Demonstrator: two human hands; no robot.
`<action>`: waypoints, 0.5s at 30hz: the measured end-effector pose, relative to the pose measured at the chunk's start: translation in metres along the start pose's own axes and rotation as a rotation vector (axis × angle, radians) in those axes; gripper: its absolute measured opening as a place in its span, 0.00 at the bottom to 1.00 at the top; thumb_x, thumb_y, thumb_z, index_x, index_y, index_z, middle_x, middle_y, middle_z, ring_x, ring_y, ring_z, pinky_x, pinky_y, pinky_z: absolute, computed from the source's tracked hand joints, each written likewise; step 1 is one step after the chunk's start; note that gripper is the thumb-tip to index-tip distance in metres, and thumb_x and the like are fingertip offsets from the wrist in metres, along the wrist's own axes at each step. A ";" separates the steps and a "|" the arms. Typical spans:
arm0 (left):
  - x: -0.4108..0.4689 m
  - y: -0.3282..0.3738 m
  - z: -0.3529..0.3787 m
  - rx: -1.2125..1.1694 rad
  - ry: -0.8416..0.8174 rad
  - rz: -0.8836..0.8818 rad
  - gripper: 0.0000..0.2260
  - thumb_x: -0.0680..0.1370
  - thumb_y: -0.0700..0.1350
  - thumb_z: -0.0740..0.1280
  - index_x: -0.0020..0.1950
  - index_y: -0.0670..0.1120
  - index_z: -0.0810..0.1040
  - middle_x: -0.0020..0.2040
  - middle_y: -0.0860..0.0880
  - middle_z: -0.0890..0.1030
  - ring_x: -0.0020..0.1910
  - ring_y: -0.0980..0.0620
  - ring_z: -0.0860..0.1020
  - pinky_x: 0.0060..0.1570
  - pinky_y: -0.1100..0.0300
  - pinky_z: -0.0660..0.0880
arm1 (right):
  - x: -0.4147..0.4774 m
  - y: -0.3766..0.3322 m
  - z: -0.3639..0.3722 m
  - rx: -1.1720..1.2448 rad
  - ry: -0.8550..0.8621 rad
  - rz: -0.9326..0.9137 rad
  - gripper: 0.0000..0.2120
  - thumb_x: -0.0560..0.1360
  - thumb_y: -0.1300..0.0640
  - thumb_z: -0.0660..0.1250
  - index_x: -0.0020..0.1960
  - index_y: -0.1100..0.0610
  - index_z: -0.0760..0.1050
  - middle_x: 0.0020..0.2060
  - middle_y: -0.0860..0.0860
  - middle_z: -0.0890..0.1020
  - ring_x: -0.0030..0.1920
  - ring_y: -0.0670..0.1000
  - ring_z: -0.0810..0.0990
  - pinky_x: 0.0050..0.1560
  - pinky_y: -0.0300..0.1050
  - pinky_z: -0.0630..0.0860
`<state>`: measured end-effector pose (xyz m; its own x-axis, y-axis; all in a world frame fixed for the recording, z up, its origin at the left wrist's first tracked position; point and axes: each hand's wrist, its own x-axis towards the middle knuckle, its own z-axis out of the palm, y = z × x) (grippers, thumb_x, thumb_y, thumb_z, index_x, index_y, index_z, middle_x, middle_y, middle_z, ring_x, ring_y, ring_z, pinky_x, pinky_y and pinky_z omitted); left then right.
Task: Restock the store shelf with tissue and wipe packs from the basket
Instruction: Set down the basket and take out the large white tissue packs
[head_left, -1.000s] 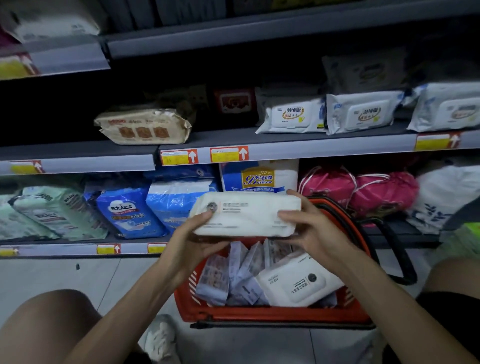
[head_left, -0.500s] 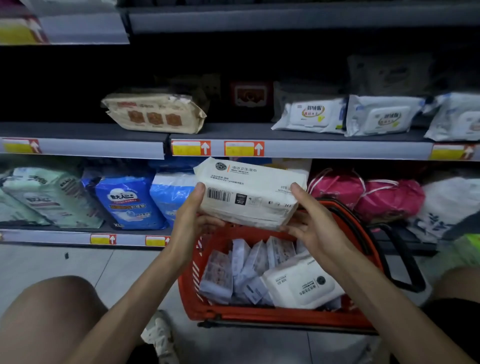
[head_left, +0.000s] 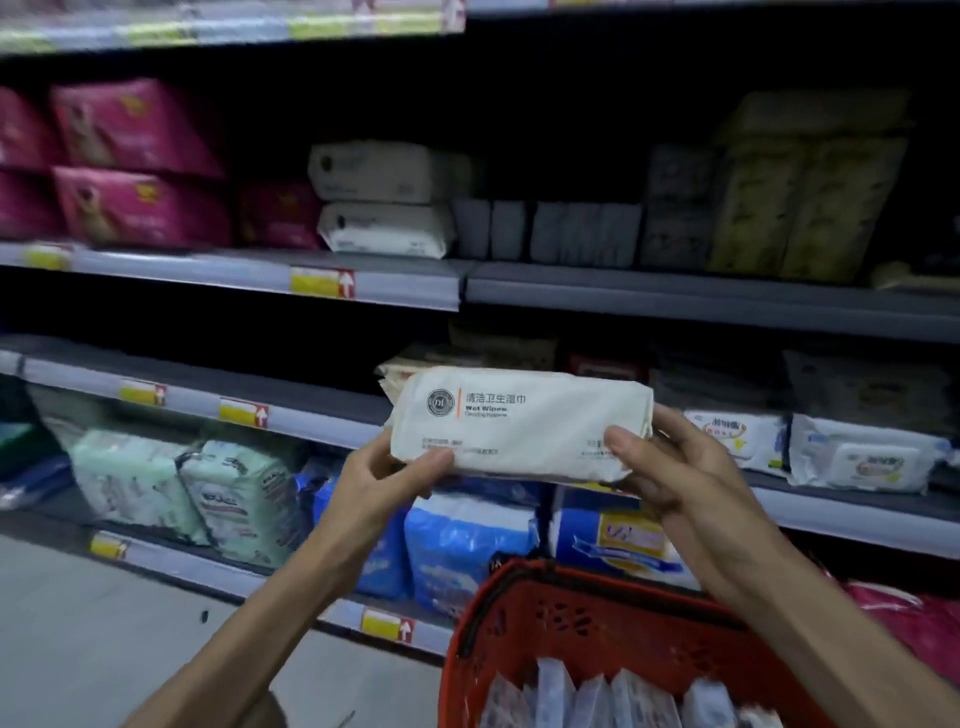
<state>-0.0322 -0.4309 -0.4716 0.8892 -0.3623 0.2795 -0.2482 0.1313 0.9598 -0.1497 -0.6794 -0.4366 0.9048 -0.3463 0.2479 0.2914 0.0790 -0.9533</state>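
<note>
I am holding the flat white soft-plastic wet-wipes pack (head_left: 521, 421) above the red plastic basket (head_left: 597, 618), left hand (head_left: 382, 480) and right hand (head_left: 670, 467) each pinching one end with curled fingers.

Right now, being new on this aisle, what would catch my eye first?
The white wet wipes pack, held at centre by the left hand and right hand, one at each end. Below it at bottom right sits the red basket with more packs inside. Two similar white packs lie stacked on the upper shelf, with pink packs to their left.
</note>
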 end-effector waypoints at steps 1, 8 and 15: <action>0.005 0.012 -0.007 -0.001 0.019 0.042 0.29 0.56 0.72 0.80 0.48 0.55 0.88 0.45 0.52 0.88 0.41 0.57 0.83 0.41 0.66 0.78 | 0.007 -0.006 0.012 -0.025 -0.022 -0.039 0.26 0.67 0.52 0.77 0.64 0.55 0.80 0.58 0.52 0.86 0.61 0.55 0.84 0.61 0.48 0.81; 0.061 0.076 -0.069 0.075 0.092 0.243 0.14 0.69 0.39 0.75 0.55 0.47 0.84 0.48 0.53 0.89 0.46 0.60 0.85 0.45 0.70 0.78 | 0.084 -0.033 0.094 -0.145 -0.046 -0.263 0.16 0.79 0.61 0.72 0.66 0.53 0.80 0.58 0.50 0.86 0.59 0.52 0.85 0.61 0.54 0.81; 0.146 0.107 -0.133 0.309 0.150 0.299 0.12 0.72 0.38 0.79 0.55 0.46 0.86 0.48 0.53 0.89 0.47 0.60 0.85 0.47 0.70 0.78 | 0.177 -0.060 0.166 -0.344 -0.033 -0.444 0.29 0.73 0.64 0.77 0.72 0.54 0.75 0.54 0.38 0.82 0.53 0.32 0.81 0.51 0.28 0.77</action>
<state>0.1223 -0.3468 -0.3316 0.8010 -0.2099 0.5607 -0.5856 -0.0795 0.8067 0.0448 -0.5905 -0.3069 0.7296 -0.2466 0.6379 0.5333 -0.3788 -0.7564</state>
